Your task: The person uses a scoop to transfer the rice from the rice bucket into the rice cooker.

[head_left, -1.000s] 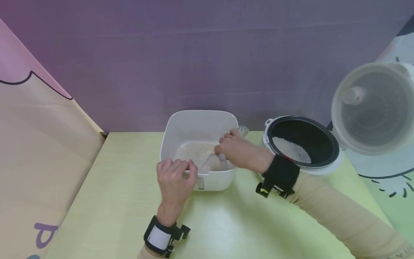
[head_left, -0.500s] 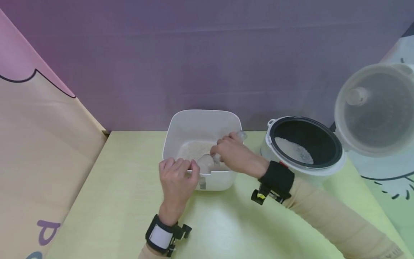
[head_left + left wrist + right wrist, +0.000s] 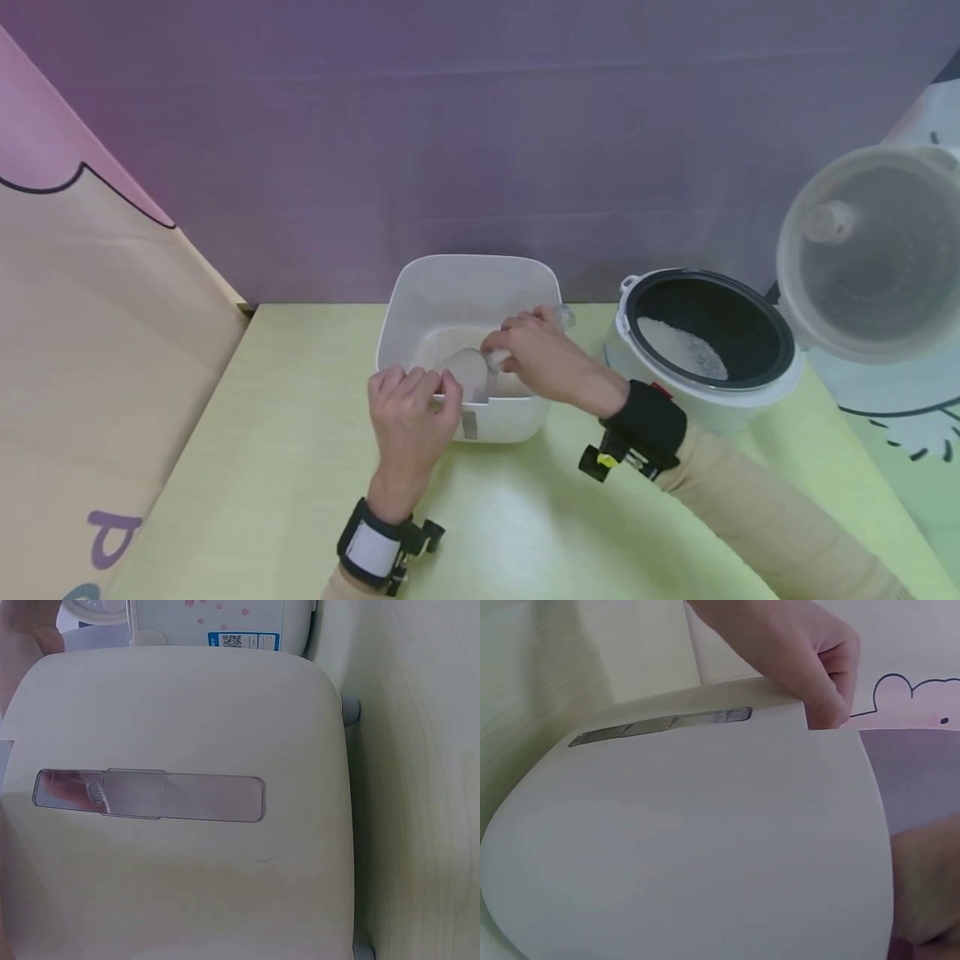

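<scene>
A white rice bin (image 3: 480, 283) stands on the table with loose rice (image 3: 437, 343) in its bottom. My left hand (image 3: 412, 417) grips its front rim, fingers curled over the edge; the right wrist view shows this left hand (image 3: 802, 664) at the rim's notch. My right hand (image 3: 542, 354) holds a clear scoop by its handle, inside the bin. The scoop's cup (image 3: 467, 371) carries rice and sits low near the front wall. The handle's end (image 3: 564, 317) sticks out past the fingers. Seen from the left wrist, the bin's wall (image 3: 225, 900) has a clear window strip (image 3: 214, 796).
To the right stands a white rice cooker (image 3: 621, 342) with its lid (image 3: 885, 267) raised. White rice (image 3: 678, 346) lies in its dark inner pot (image 3: 738, 333). A purple-grey backdrop (image 3: 480, 150) rises behind the pale green table (image 3: 300, 400).
My right hand has moved slightly left, pushing the scoop through the rice toward the front left of the bin. My left hand keeps its grip on the rim.
</scene>
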A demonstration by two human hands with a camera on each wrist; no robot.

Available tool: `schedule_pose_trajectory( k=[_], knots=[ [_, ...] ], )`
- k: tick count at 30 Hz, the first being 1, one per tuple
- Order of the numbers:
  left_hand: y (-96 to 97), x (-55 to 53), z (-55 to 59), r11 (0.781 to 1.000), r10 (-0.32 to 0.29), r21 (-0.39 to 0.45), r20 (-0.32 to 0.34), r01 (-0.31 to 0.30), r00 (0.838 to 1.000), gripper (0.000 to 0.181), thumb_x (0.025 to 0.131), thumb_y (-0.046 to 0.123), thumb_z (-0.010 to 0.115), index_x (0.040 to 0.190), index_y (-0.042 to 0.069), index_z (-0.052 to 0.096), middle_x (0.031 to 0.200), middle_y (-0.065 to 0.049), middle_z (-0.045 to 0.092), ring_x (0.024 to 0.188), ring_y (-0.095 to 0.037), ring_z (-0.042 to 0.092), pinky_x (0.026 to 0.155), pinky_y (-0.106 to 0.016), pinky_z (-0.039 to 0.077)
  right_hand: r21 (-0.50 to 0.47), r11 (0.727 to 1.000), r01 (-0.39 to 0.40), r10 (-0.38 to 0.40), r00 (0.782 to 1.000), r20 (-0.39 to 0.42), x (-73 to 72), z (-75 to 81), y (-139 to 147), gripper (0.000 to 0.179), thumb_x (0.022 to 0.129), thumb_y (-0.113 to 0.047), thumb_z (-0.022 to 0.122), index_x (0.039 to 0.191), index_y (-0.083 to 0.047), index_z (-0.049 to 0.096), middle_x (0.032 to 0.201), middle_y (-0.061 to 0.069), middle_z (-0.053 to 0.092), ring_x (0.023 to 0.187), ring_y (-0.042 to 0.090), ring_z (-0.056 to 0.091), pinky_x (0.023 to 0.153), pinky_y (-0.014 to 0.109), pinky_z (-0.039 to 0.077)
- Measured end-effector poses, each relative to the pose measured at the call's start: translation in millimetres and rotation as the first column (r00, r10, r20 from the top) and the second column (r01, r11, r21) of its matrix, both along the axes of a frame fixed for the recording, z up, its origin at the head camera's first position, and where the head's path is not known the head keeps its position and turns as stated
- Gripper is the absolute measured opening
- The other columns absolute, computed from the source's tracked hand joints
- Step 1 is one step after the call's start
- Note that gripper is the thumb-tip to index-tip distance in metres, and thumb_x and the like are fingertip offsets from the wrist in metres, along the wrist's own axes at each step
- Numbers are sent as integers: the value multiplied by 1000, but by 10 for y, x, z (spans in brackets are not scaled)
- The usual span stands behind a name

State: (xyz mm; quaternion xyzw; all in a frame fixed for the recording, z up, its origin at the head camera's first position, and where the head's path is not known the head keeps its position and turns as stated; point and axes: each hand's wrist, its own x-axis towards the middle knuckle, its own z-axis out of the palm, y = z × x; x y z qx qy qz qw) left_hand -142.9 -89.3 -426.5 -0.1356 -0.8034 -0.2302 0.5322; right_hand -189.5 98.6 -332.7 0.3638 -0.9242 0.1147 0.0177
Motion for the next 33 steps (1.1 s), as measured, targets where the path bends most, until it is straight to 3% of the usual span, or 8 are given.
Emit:
schedule_pose_trajectory(
  k=[6, 17, 33],
  knots=[
    [-10, 3, 6, 1000, 3, 0, -2, -3, 1000, 28, 84, 10, 62, 57, 7, 58, 47, -1, 45, 52, -21, 37, 65, -37, 36, -47, 998, 31, -30, 999, 14, 39, 38, -6, 34, 84, -5, 81, 116, -15, 77, 101, 1, 74, 98, 24, 66, 94, 47, 35],
    [-3, 8, 2, 1000, 2, 0, 3, -2, 1000, 28, 84, 10, 63, 56, 6, 58, 47, -1, 45, 53, -22, 38, 66, -38, 37, -77, 994, 81, -85, 995, -52, 129, 17, 3, 30, 84, -7, 82, 113, -15, 78, 95, 3, 73, 93, 26, 66, 89, 46, 35],
    [-1, 5, -2, 1000, 0, 7, 14, 0, 1000, 27, 84, 10, 63, 57, 6, 59, 48, -1, 46, 54, -22, 39, 67, -38, 37, -176, 976, 125, -144, 985, -97, 150, 62, 131, 32, 85, -6, 81, 117, -10, 76, 103, 8, 75, 102, 31, 68, 95, 55, 37]
  ],
)
